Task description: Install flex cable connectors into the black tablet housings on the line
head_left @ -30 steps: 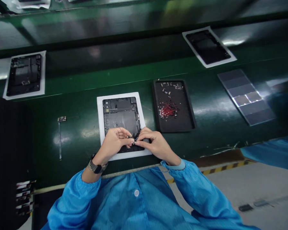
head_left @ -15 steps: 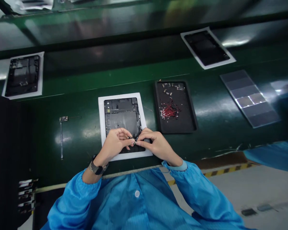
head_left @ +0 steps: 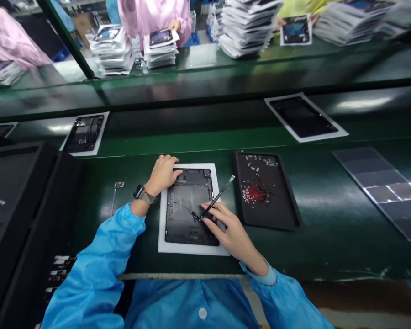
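Note:
A black tablet casing (head_left: 188, 192) lies on a white foam sheet (head_left: 162, 242) in front of me. My left hand (head_left: 162, 176) rests over its upper left corner, thumb apart from the other fingers. Pinched between the thumb and fingers of my right hand (head_left: 228, 226) is a small circuit board with a ribbon cable (head_left: 222, 192). The cable slants up and right past the casing's edge. Its little board end and a thin wire hang over the casing's middle. A similar board with a ribbon (head_left: 119, 185) lies on the table beside my left forearm.
Right of the casing stands a black tray (head_left: 284, 210) with red-wired parts and small boards. A clear-and-grey sheet (head_left: 380, 192) lies farther right. More casings (head_left: 85, 132) sit beyond. Black boxes (head_left: 17, 183) stand left; co-workers and stacks (head_left: 246, 27) are across the bench.
My left hand has left the small board and moved up to the casing's upper left corner. My right hand now holds the part alone, its cable swung upward. The view has tilted up.

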Available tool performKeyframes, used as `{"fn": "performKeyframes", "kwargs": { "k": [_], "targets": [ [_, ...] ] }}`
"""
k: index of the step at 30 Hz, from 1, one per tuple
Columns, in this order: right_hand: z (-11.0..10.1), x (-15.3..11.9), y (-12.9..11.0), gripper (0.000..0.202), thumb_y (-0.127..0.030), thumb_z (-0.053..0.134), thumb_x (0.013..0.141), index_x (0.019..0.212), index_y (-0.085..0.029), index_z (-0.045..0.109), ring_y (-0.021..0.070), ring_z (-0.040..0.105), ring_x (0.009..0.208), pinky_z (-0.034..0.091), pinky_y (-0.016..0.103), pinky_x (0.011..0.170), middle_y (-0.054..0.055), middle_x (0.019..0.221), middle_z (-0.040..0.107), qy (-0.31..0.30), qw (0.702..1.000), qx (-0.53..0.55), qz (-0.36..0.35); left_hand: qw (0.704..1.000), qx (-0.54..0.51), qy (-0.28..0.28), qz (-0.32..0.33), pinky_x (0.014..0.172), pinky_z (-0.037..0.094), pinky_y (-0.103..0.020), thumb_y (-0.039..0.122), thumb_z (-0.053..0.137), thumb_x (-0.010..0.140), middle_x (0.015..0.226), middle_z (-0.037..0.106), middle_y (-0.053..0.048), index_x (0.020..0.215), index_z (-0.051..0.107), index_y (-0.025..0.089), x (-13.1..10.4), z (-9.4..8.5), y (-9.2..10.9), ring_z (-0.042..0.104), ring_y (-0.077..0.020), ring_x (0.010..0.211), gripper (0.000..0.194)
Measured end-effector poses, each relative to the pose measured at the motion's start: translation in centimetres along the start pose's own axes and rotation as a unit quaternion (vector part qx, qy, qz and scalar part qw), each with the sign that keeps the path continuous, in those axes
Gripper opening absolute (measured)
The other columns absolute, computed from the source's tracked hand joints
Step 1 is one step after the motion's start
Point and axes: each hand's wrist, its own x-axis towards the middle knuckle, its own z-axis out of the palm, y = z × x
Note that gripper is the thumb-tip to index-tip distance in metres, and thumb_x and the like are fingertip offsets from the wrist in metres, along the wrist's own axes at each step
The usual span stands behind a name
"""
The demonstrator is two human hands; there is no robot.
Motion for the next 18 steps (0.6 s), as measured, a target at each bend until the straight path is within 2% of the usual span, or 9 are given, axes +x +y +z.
{"fn": "performKeyframes", "kwargs": {
  "k": [3,5,8,11,12,14,16,18],
  "targets": [
    [0.1,0.7,0.4,0.024,-0.032,0.052,0.096,0.108,-0.019,0.069,0.0199,0.06,0.075,0.052,0.035,0.074,0.012,0.105,0.066,0.049,0.999,-0.008,-0.006,0.998,-0.012,-0.065,0.012,0.087,0.042,-0.039,0.018,0.067,0.078,0.085,0.066,-0.01,0.081,0.067,0.017,3.1,0.5,-1.1,0.055,-0.028,0.093,0.003],
    [0.1,1.3,0.4,0.021,-0.033,0.052,0.096,0.092,-0.02,0.068,0.0201,0.058,0.073,0.05,0.035,0.073,0.008,0.09,0.067,0.058,0.998,-0.017,-0.006,0.996,-0.019,-0.085,0.034,0.081,0.043,-0.035,0.015,0.068,0.076,0.075,0.065,-0.006,0.067,0.064,0.018,4.1,0.4,-1.5,0.056,-0.0243,0.084,0.01],
    [0.1,2.2,-0.1,0.026,-0.029,0.052,0.096,0.074,-0.021,0.061,0.0218,0.057,0.076,0.047,0.036,0.073,0.005,0.076,0.064,0.003,0.999,-0.046,-0.009,0.991,-0.029,-0.11,0.067,0.076,0.043,-0.032,0.015,0.068,0.074,0.073,0.066,-0.005,0.063,0.063,0.019,5.2,0.0,-1.9,0.057,-0.0216,0.08,0.013],
    [0.0,3.1,-0.5,0.03,-0.025,0.051,0.096,0.068,-0.021,0.06,0.0224,0.058,0.078,0.047,0.034,0.069,0.005,0.073,0.063,-0.077,0.996,-0.045,-0.01,0.989,-0.033,-0.12,0.086,0.073,0.043,-0.031,0.016,0.066,0.075,0.074,0.066,-0.005,0.065,0.065,0.019,6.9,-0.4,-2.1,0.058,-0.0211,0.078,0.011],
    [0.0,3.4,-0.5,0.027,-0.025,0.052,0.096,0.071,-0.021,0.062,0.0223,0.058,0.077,0.048,0.034,0.069,0.005,0.073,0.063,-0.079,0.996,-0.038,-0.007,0.988,-0.033,-0.12,0.088,0.073,0.043,-0.031,0.017,0.065,0.076,0.074,0.066,-0.005,0.066,0.065,0.019,7.7,-0.5,-2.3,0.058,-0.0209,0.078,0.01],
    [0.0,3.7,-0.2,0.017,-0.026,0.053,0.095,0.09,-0.022,0.069,0.0226,0.06,0.079,0.051,0.035,0.072,0.006,0.083,0.064,-0.029,0.999,-0.029,0.006,0.989,-0.029,-0.116,0.09,0.073,0.043,-0.031,0.018,0.064,0.076,0.075,0.067,-0.006,0.067,0.066,0.019,9.6,-0.7,-2.8,0.058,-0.0209,0.077,0.009],
    [0.0,3.8,0.4,0.028,-0.029,0.054,0.094,0.119,-0.022,0.065,0.0237,0.062,0.085,0.054,0.038,0.078,0.009,0.099,0.065,0.046,0.998,-0.033,0.019,0.99,-0.021,-0.109,0.087,0.075,0.043,-0.031,0.019,0.063,0.075,0.076,0.067,-0.006,0.067,0.066,0.018,11.8,-0.9,-3.7,0.058,-0.0211,0.078,0.009],
    [0.0,3.7,1.1,0.042,-0.032,0.053,0.095,0.136,-0.024,0.055,0.0248,0.063,0.092,0.055,0.04,0.083,0.011,0.114,0.063,0.095,0.994,-0.043,0.03,0.992,-0.011,-0.097,0.077,0.078,0.043,-0.031,0.019,0.063,0.075,0.079,0.068,-0.006,0.069,0.067,0.018,14.4,-1.4,-5.0,0.058,-0.0209,0.08,0.007]
  ]
}}
